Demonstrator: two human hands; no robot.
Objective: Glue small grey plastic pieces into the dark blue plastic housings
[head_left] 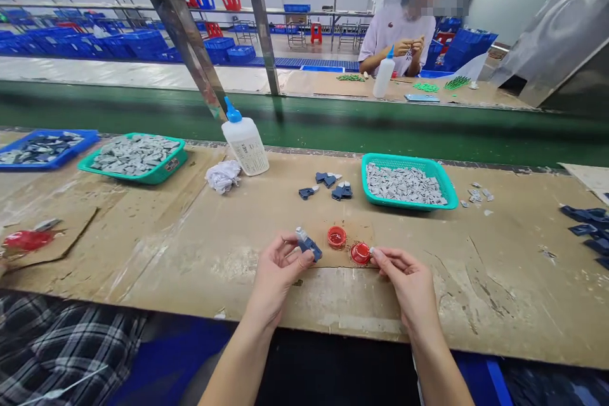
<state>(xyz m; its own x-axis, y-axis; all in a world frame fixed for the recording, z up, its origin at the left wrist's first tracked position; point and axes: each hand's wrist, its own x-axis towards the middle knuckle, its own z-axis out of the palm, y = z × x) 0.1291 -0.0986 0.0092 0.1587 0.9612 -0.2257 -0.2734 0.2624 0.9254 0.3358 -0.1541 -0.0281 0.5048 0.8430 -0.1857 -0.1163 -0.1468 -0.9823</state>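
Note:
My left hand [283,263] pinches a dark blue plastic part [309,246] with a light grey piece at its upper end. Between thumb and fingertips of my right hand [402,269] is a small light grey piece [373,252], held against the rim of a red cap [360,253]. Another red cap [337,237], open side up with wet-looking contents, lies just left of it. Beyond the caps are several dark blue parts with pale tips [342,191]. A green basket [451,202] full of small grey pieces stands behind my right hand.
A white bottle with a blue nozzle [247,146] stands beside crumpled white paper [223,176]. Left are another green basket [166,168] and a blue tray [90,136]. Dark blue parts [590,228] lie far right. Across the green strip [314,127], a person [402,38] works with both hands.

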